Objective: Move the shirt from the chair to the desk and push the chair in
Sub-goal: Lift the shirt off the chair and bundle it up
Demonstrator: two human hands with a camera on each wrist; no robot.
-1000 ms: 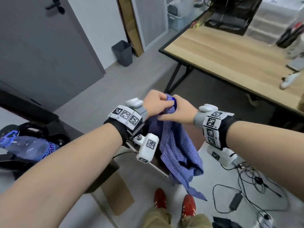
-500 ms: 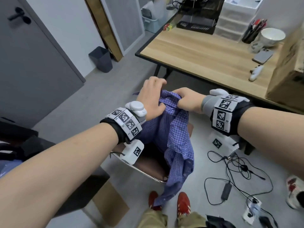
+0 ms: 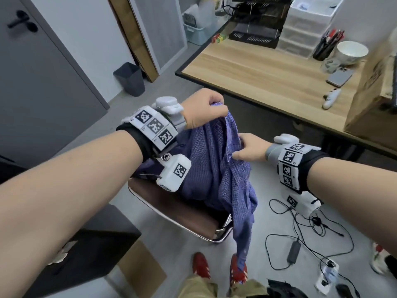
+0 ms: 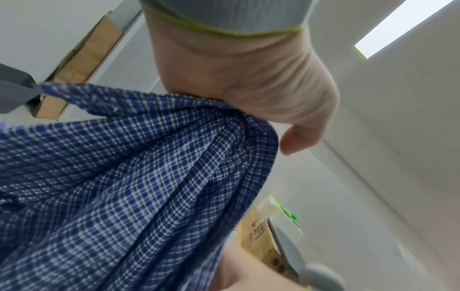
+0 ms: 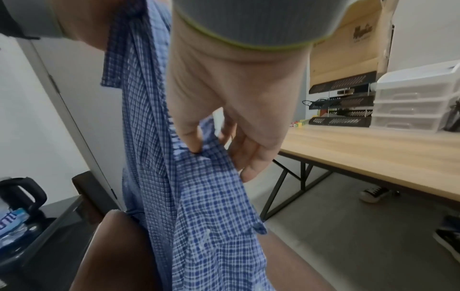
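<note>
A blue checked shirt [image 3: 214, 168] hangs over the brown chair seat [image 3: 182, 211], its tail reaching down to my red shoes. My left hand [image 3: 204, 108] grips the bunched top of the shirt [image 4: 124, 177] and holds it up; in the left wrist view that hand [image 4: 248, 88] is a closed fist on the cloth. Lower and to the right, my right hand [image 3: 249, 147] pinches a fold at the shirt's edge. The right wrist view shows this hand [image 5: 224, 128] with thumb and fingers on the fabric [image 5: 199, 216] above the chair [image 5: 119, 256]. The wooden desk [image 3: 257, 72] stands beyond.
On the desk's right part are a cardboard box [image 3: 371, 93], a phone [image 3: 340, 76], a bowl [image 3: 352, 52] and plastic drawers [image 3: 309, 29]. Cables [image 3: 300, 233] lie on the floor at right. A grey bin [image 3: 130, 79] stands by the wall, a black cabinet [image 3: 86, 244] at left.
My right hand has left the top of the shirt and moved down to a fold at its edge. The left hand has raised the bunched top higher.
</note>
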